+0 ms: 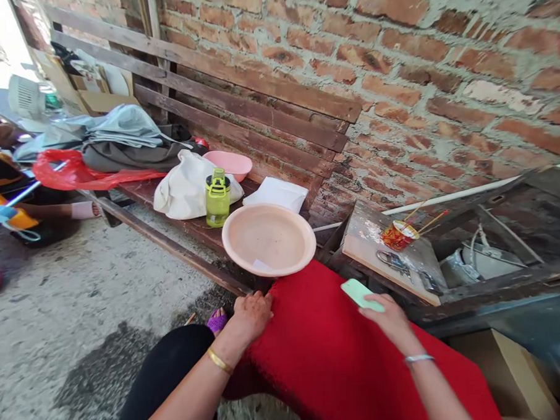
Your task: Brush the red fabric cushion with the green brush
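A wide red cloth (323, 338) lies stretched out in front of me, its left edge near my leg. My left hand (253, 313), with a gold bangle at the wrist, has its fingers curled at that edge, gripping the cloth. In my right hand (387, 317) is a pale green flat oblong block (359, 293), held just over the right part of the cloth. Its underside is hidden. Beyond the cloth stands a pale pink basin (269, 235) with a small whitish patch inside.
On the wooden bench (179, 230) are a green bottle (218, 200), a white cloth bag (179, 186), a pink bowl (231, 164) and a red plastic bag (69, 171). At right, a board (362, 246) bears a red tin (398, 236) and a padlock (388, 259). Another person's foot (82, 210) shows at left.
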Tool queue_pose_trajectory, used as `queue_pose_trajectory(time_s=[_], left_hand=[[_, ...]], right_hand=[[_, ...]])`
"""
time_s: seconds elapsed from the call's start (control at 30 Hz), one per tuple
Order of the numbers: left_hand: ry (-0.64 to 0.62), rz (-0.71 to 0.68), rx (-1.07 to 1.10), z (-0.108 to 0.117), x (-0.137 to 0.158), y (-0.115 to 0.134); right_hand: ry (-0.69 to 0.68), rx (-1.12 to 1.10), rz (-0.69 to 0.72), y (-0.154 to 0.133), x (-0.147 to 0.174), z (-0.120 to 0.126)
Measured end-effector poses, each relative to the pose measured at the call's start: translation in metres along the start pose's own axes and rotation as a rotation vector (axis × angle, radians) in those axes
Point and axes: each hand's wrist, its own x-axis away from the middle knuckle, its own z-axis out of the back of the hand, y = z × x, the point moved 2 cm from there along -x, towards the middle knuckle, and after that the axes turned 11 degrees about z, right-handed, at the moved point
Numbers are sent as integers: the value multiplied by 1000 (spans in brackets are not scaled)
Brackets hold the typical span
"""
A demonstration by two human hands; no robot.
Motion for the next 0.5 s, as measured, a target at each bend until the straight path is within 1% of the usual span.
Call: queue_pose_trajectory(time_s=[0.07, 0.13, 0.2, 0.23, 0.27, 0.33, 0.4, 0.5], left_hand=[[-23, 22, -28, -7, -7, -4], [-27, 39, -61, -14, -14, -7], [-11, 34, -93, -19, -19, -9], [-6, 31, -109, -21, -20, -9], [-7, 29, -121, -22, -21, -9], [-18, 29, -134, -21, -20, -7], [-36, 28, -132, -17, -19, -4], [-78, 27, -123, -10, -18, 0]], right_hand=[[28, -59, 69, -34, -25, -35], [53, -91, 118, -55, -44, -62], [66, -105, 143, -60, -51, -76], [68, -107, 143, -55, -51, -79], [69, -107, 134, -46, -48, -78], [75, -105, 85, -17, -35, -69], [96, -106, 0, 26, -15, -52], [172, -96, -179, 102, 23, -16]])
